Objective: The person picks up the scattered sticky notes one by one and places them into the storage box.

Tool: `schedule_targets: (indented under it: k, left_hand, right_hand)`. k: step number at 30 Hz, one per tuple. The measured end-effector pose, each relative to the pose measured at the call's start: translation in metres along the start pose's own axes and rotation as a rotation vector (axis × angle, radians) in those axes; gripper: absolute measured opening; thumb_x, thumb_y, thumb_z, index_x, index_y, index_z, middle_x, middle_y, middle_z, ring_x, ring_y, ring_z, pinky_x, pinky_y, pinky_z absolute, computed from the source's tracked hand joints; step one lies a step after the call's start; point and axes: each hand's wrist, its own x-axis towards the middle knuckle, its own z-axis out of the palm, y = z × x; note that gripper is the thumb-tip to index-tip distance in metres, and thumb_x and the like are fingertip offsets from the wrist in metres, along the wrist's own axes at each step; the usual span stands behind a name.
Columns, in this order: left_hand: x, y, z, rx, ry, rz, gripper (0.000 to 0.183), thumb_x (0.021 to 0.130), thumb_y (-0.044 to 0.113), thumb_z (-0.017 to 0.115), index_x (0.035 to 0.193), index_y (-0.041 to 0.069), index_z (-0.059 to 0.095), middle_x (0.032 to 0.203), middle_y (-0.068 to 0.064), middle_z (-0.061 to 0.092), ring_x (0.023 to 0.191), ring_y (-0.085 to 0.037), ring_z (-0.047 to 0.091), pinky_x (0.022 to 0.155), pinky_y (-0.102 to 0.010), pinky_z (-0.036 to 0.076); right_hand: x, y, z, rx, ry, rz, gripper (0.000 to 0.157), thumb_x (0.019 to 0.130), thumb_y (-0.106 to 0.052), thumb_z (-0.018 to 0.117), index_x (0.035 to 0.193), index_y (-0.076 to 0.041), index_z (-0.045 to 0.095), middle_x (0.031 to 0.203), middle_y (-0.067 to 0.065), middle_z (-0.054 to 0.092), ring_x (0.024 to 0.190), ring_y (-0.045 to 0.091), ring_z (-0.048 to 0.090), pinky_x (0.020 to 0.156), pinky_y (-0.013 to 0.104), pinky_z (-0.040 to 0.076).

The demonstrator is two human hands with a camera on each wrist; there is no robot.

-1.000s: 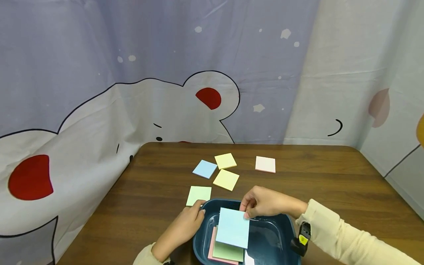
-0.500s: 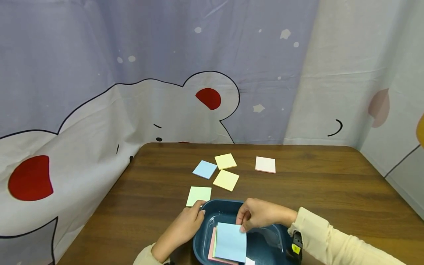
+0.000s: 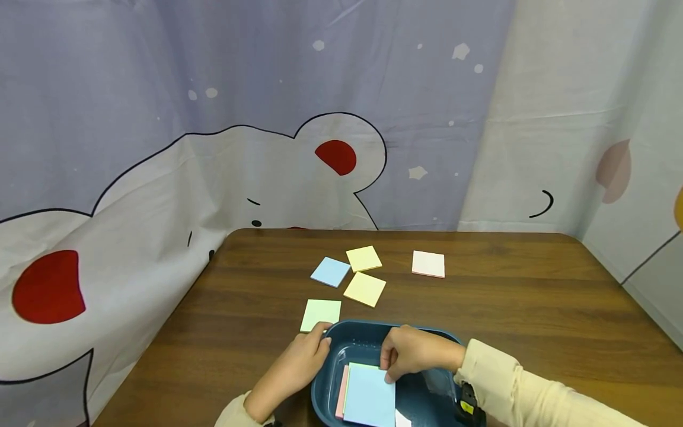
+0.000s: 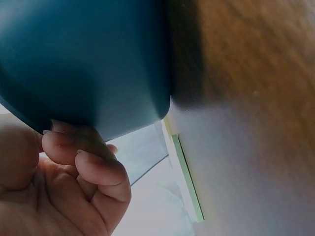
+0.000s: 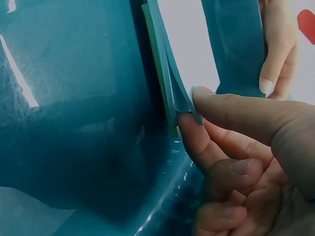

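Observation:
A dark blue plastic basin [image 3: 360, 338] stands at the table's front edge. At its far left corner my left hand [image 3: 301, 359] grips the rim, and the left wrist view shows fingers [image 4: 101, 169] against the outer wall. Inside, my right hand [image 3: 418, 353] pinches the upper right corner of a light blue sticky note pad [image 3: 369, 397]. Seen from the right wrist, the thumb [image 5: 236, 110] lies on the pad's top and some sheets bend apart at the held corner. Under it lie a green pad [image 5: 160, 73] and a pink pad [image 3: 341, 394], mostly covered.
Beyond the basin, on the brown wooden table [image 3: 507, 284], lie a green pad [image 3: 321, 314], a blue pad [image 3: 330, 271], two yellow pads, the nearer yellow pad [image 3: 365, 289] and the farther one, and a pale pink pad [image 3: 428, 264]. A patterned curtain [image 3: 240, 77] hangs behind.
My right hand has lowered the light blue pad toward me onto the green and pink pads in the basin. The left hand has stayed at the rim.

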Motion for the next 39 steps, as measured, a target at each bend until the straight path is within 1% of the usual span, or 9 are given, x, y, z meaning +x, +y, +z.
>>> schedule_targets:
  k: [5, 10, 18, 26, 32, 36, 39]
  left_hand:
    - [-0.001, 0.001, 0.0, 0.0, 0.005, 0.007, 0.028, 0.096, 0.019, 0.039, 0.12, 0.008, 0.049, 0.1, -0.008, 0.063, 0.084, -0.013, 0.058, 0.07, -0.034, 0.046]
    - [-0.002, 0.002, -0.001, -0.011, 0.002, 0.011, 0.028, 0.096, 0.019, 0.04, 0.12, 0.008, 0.049, 0.098, -0.007, 0.063, 0.082, -0.013, 0.057, 0.069, -0.034, 0.046]
    - [-0.003, 0.002, -0.002, -0.016, -0.012, 0.008, 0.028, 0.096, 0.02, 0.04, 0.121, 0.007, 0.048, 0.101, -0.008, 0.063, 0.086, -0.015, 0.059, 0.07, -0.035, 0.047]
    - [-0.001, 0.001, -0.001, 0.001, -0.004, 0.006, 0.028, 0.096, 0.019, 0.039, 0.12, 0.007, 0.048, 0.102, -0.009, 0.063, 0.087, -0.016, 0.059, 0.071, -0.035, 0.047]
    - [0.0, 0.0, -0.002, -0.02, -0.017, -0.008, 0.029, 0.097, 0.02, 0.038, 0.121, 0.008, 0.047, 0.105, -0.009, 0.062, 0.088, -0.015, 0.058, 0.071, -0.035, 0.046]
    - [0.0, 0.001, -0.002, -0.022, -0.019, -0.007, 0.029, 0.097, 0.02, 0.038, 0.121, 0.007, 0.047, 0.106, -0.01, 0.061, 0.09, -0.016, 0.058, 0.072, -0.036, 0.046]
    - [0.0, 0.001, -0.002, -0.017, -0.011, -0.002, 0.029, 0.097, 0.02, 0.038, 0.121, 0.007, 0.048, 0.104, -0.009, 0.062, 0.088, -0.015, 0.058, 0.071, -0.035, 0.046]
  right_hand:
    - [0.0, -0.001, 0.0, -0.029, 0.002, 0.006, 0.01, 0.07, -0.011, 0.076, 0.075, -0.013, 0.067, 0.069, -0.008, 0.061, 0.058, 0.004, 0.053, 0.056, 0.022, 0.046]
    - [0.0, -0.001, 0.0, -0.054, -0.002, -0.015, 0.01, 0.07, -0.011, 0.075, 0.076, -0.014, 0.068, 0.07, -0.009, 0.061, 0.059, 0.003, 0.053, 0.056, 0.021, 0.046]
    - [0.0, -0.005, -0.001, -0.109, 0.01, -0.022, 0.01, 0.07, -0.011, 0.076, 0.073, -0.014, 0.067, 0.065, -0.01, 0.059, 0.055, 0.002, 0.051, 0.053, 0.021, 0.044]
    - [0.001, -0.012, -0.01, -0.153, 0.023, -0.035, 0.01, 0.07, -0.015, 0.076, 0.074, -0.014, 0.066, 0.063, -0.01, 0.057, 0.052, 0.001, 0.048, 0.051, 0.021, 0.043]
    - [0.004, -0.015, -0.019, -0.199, 0.031, -0.032, 0.008, 0.072, -0.013, 0.074, 0.077, -0.013, 0.067, 0.062, -0.009, 0.056, 0.05, 0.002, 0.048, 0.05, 0.021, 0.043]
    - [0.005, -0.017, -0.024, -0.202, 0.027, -0.031, 0.008, 0.073, -0.012, 0.073, 0.079, -0.011, 0.067, 0.063, -0.009, 0.057, 0.051, 0.003, 0.049, 0.051, 0.021, 0.044]
    - [0.005, -0.019, -0.027, -0.197, 0.016, -0.038, 0.008, 0.074, -0.012, 0.073, 0.079, -0.011, 0.067, 0.063, -0.009, 0.057, 0.051, 0.003, 0.049, 0.051, 0.021, 0.044]
